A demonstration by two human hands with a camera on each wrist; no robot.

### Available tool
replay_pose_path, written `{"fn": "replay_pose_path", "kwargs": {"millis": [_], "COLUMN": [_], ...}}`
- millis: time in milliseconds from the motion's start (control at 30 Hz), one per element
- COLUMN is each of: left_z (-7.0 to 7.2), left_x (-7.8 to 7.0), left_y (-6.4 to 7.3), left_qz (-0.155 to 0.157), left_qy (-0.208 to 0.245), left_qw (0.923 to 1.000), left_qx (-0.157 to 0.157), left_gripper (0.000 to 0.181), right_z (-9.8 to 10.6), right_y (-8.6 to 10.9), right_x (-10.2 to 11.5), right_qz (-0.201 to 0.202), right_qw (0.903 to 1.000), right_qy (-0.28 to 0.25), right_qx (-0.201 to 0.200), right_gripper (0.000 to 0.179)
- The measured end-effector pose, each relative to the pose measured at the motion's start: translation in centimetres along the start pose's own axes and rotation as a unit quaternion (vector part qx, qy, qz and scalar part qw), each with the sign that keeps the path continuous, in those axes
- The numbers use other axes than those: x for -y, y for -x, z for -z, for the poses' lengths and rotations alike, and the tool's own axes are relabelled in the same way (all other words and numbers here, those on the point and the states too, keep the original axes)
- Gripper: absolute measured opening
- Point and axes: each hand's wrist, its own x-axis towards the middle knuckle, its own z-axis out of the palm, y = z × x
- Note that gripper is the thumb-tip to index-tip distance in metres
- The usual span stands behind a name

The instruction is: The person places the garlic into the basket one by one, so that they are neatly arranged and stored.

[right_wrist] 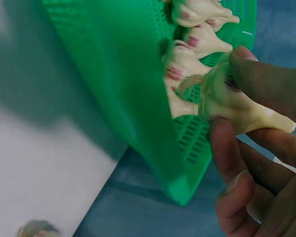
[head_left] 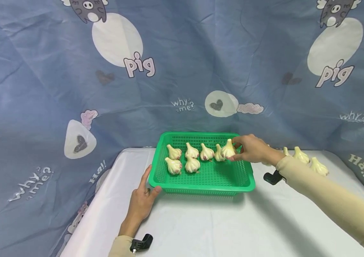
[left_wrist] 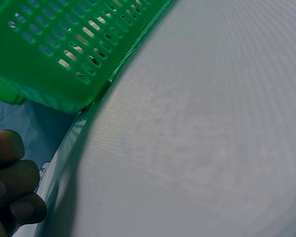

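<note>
My right hand (head_left: 254, 149) pinches a garlic bulb (head_left: 228, 150) between thumb and fingers, over the right part of the green plastic basket (head_left: 201, 189). In the right wrist view the held garlic bulb (right_wrist: 237, 101) has its stem toward the palm and its roots toward the basket. Several other garlic bulbs (head_left: 192, 165) lie inside the basket, mostly along its back and left. Against the basket's front left corner rests my left hand (head_left: 141, 201), index finger along the left side and thumb near the front rim. Its other fingers (left_wrist: 17, 180) hang loosely bent beside the basket.
More garlic bulbs (head_left: 319, 166) lie on the white table (head_left: 207, 228) to the right, partly hidden behind my right forearm. A blue patterned cloth (head_left: 182, 71) hangs behind the table and drops beside its left and right edges.
</note>
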Motion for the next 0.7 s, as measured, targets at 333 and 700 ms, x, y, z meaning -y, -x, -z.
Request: {"fn": "replay_pose_path", "kwargs": {"millis": [333,700], "left_z": [-0.4,-0.7], "left_x": [-0.1,0.0], "left_y": [-0.2,-0.7], "left_qz": [0.001,-0.001], "left_qy": [-0.001,0.0], "left_qw": [1.0,0.9999], "left_qx": [-0.006,-0.01], "left_gripper": [0.084,0.084], "right_z": [-0.7,-1.8], "right_y": [-2.6,-4.9], "right_x": [-0.2,-0.4], "right_qz": [0.017,0.03], "right_qw": [0.9993,0.9974], "right_qy": [0.001,0.012], "right_qx": [0.035,0.065], "right_gripper": [0.064,0.063]}}
